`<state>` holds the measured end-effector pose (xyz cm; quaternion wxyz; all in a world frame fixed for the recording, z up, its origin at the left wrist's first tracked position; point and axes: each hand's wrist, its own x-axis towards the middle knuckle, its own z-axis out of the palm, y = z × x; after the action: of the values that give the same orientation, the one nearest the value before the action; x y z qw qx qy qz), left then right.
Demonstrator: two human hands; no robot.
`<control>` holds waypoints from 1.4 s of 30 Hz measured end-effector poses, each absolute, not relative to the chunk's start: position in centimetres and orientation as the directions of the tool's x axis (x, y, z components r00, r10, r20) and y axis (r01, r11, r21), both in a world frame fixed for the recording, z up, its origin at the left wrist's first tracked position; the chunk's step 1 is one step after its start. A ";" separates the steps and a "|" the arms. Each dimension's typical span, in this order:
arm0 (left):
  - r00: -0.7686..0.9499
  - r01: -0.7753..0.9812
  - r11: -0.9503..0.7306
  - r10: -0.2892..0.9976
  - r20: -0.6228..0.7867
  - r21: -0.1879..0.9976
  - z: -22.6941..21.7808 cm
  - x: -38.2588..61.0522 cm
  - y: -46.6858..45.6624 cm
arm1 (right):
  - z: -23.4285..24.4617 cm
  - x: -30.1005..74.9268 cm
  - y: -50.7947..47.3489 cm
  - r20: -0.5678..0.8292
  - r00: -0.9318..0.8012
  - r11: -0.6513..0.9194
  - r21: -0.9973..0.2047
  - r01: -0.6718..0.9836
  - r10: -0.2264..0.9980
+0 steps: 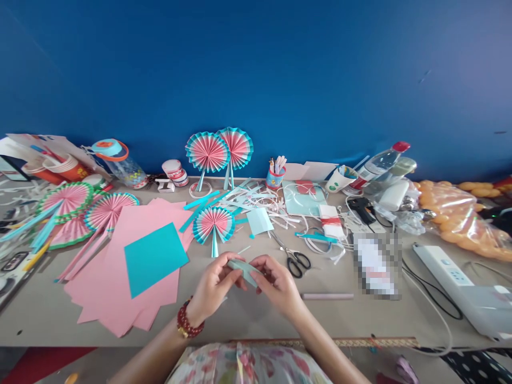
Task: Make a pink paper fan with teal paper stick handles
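Note:
A small folded piece of pale blue-green paper (245, 271) is held between both hands, above the front middle of the table. My left hand (219, 280) pinches its left end, thumb on top; a beaded bracelet circles that wrist. My right hand (276, 280) grips the right end with thumb and curled fingers. Just beyond my hands lies a small pleated paper fan (214, 224) in pink and blue. To the right of my right hand rest black-handled scissors (296, 261) and a thin pale stick (327, 296).
Pink sheets (100, 277) with a teal square (156, 260) lie at left, near more paper fans (110, 212). Two fans (208, 152) stand against the blue wall. Paper strips (256, 200) litter the middle back. A power strip (452, 280) and cables are at right.

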<state>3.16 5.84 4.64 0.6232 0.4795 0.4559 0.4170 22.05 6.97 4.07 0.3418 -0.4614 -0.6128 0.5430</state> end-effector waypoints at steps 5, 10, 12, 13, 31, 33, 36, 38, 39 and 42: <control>0.194 -0.114 0.190 0.967 -0.166 0.975 4.7 3.7 6.0 | 4.9 22.1 6.9 0.095 -0.331 0.225 -0.896 0.382 0.939; 0.175 -0.017 0.147 0.974 -0.142 0.989 4.7 3.9 6.1 | 4.9 22.2 6.8 0.072 -0.348 0.219 -0.889 0.402 0.935; 0.173 0.006 0.140 0.975 -0.139 0.990 4.7 3.8 6.1 | 4.7 22.3 6.8 0.046 -0.328 0.177 -0.907 0.381 0.944; 0.175 0.003 0.141 0.975 -0.139 0.990 4.7 3.8 6.0 | 4.6 22.3 6.8 0.040 -0.312 0.160 -0.915 0.370 0.949; 0.174 -0.060 0.171 0.972 -0.158 0.984 4.7 4.2 5.9 | 4.5 22.2 6.7 0.003 -0.273 0.078 -0.961 0.265 0.962; 0.155 -0.038 0.152 0.977 -0.144 0.988 4.5 4.4 6.0 | 4.4 22.2 6.8 -0.012 -0.253 0.054 -0.966 0.251 0.967; 0.180 -0.057 0.125 0.977 -0.113 0.991 4.3 4.5 6.1 | 4.3 22.3 6.9 -0.041 -0.188 0.002 -0.974 0.225 0.981; 0.216 -0.064 0.137 0.969 -0.121 0.988 4.1 4.4 6.1 | 4.1 22.4 7.1 -0.063 -0.155 -0.033 -0.981 0.191 0.986; 0.229 -0.057 0.146 0.965 -0.129 0.988 4.0 4.3 6.1 | 4.0 22.4 7.1 -0.074 -0.148 -0.049 -0.985 0.168 0.986; 0.225 -0.044 0.137 0.966 -0.123 0.990 3.7 4.1 5.9 | 3.7 22.4 7.2 -0.103 -0.141 -0.092 -0.992 0.081 0.985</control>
<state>4.11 5.94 3.65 0.5988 0.5039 0.4579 0.4217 22.36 7.17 3.65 0.4183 -0.5045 -0.5282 0.5400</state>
